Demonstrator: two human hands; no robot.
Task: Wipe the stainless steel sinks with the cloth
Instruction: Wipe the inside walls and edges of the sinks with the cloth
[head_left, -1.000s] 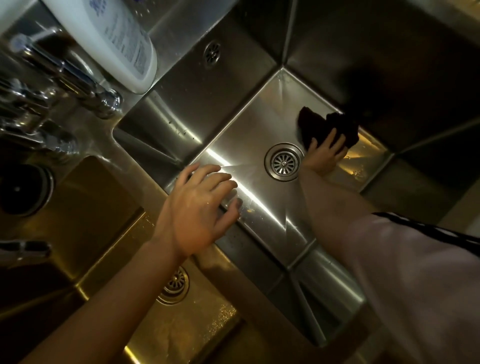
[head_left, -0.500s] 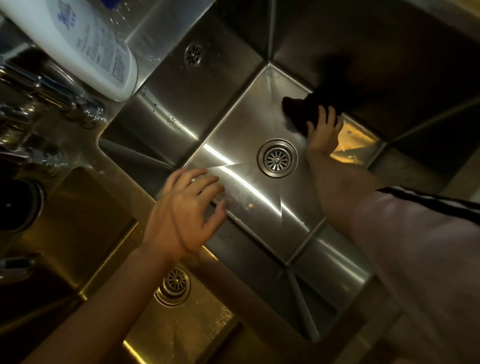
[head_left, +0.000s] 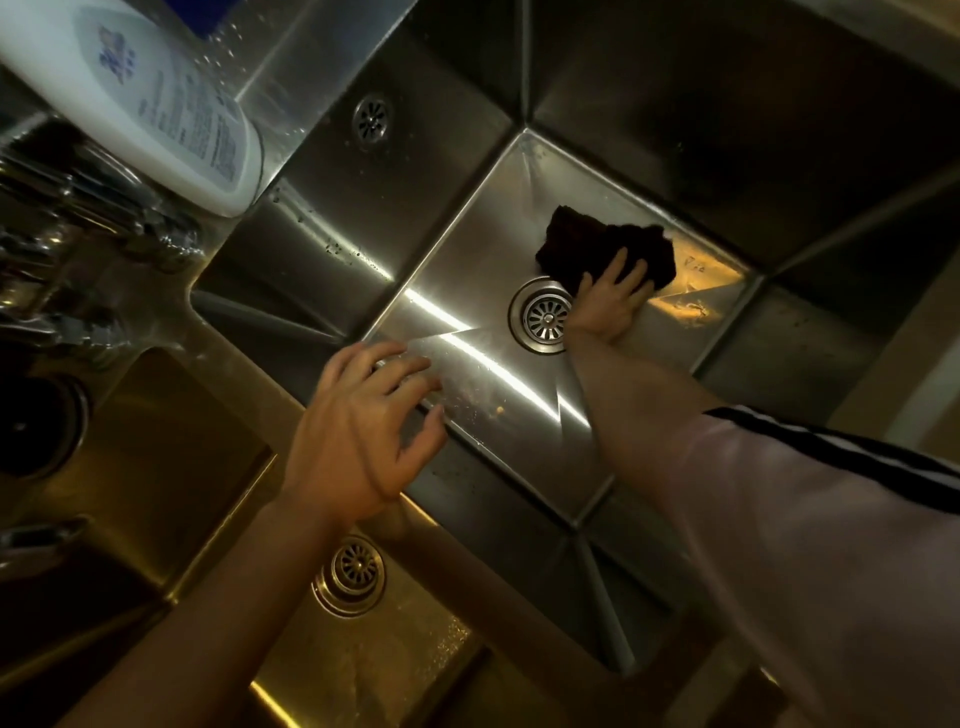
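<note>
A deep stainless steel sink (head_left: 467, 291) fills the middle of the view, with a round drain (head_left: 543, 316) in its floor. On that floor, just beyond the drain, lies a dark crumpled cloth (head_left: 587, 244). My right hand (head_left: 610, 301) presses on the cloth's near edge with straight, spread fingers. My left hand (head_left: 358, 436) hovers with loosely spread fingers over the divider between this sink and a second, yellow-lit sink (head_left: 218, 499) at lower left. It holds nothing.
A white plastic bottle (head_left: 156, 98) lies on the ledge at upper left. Chrome tap fittings (head_left: 78, 234) stand left of it. An overflow grille (head_left: 370, 120) sits in the sink's back wall. The lower sink has its own drain (head_left: 350, 574).
My right hand and the cloth slid along the far side of the sink floor, ending just beyond the drain. My left hand stayed above the divider.
</note>
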